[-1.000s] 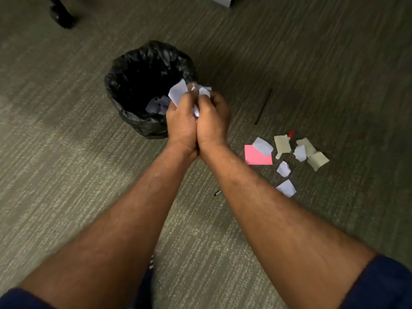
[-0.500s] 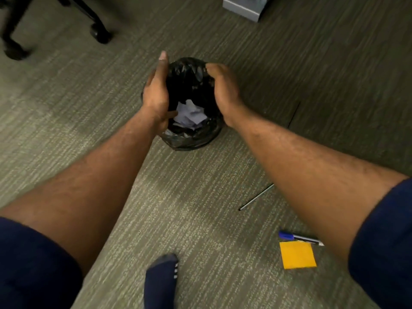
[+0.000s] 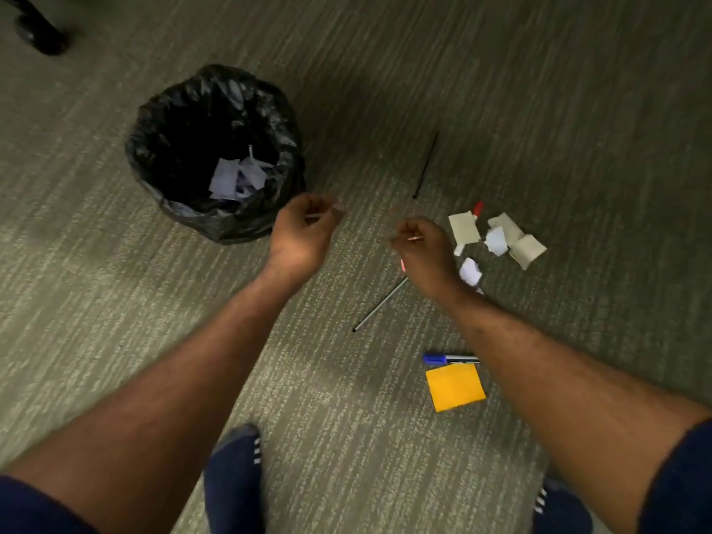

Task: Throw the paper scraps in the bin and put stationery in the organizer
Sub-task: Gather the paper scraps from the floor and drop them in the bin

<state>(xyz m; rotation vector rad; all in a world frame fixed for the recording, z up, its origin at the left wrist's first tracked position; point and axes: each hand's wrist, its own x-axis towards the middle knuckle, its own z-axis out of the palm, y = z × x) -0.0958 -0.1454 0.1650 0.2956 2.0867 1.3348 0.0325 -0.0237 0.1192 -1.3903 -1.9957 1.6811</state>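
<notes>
A small bin with a black liner (image 3: 227,225) stands on the carpet at upper left, with white paper scraps (image 3: 235,177) lying inside it. My left hand (image 3: 304,235) hovers just right of the bin, fingers loosely curled and holding nothing. My right hand (image 3: 424,252) hangs further right, also loosely curled and holding nothing, next to several white and cream paper scraps (image 3: 499,238) on the floor. A pink sliver (image 3: 402,265) peeks out from under it. Around them lie a thin grey pen (image 3: 379,304), a blue marker (image 3: 449,358) and an orange sticky note (image 3: 454,387).
A thin black stick (image 3: 425,165) lies beyond my right hand, and a red-capped marker (image 3: 477,209) pokes out behind the scraps. A chair caster (image 3: 38,32) sits at far upper left. My feet in dark socks (image 3: 237,479) are at the bottom. No organizer is in view.
A second ago both hands held scraps together at the bin. They dropped them in, and now both have pulled back and to the right, toward the scraps on the floor.
</notes>
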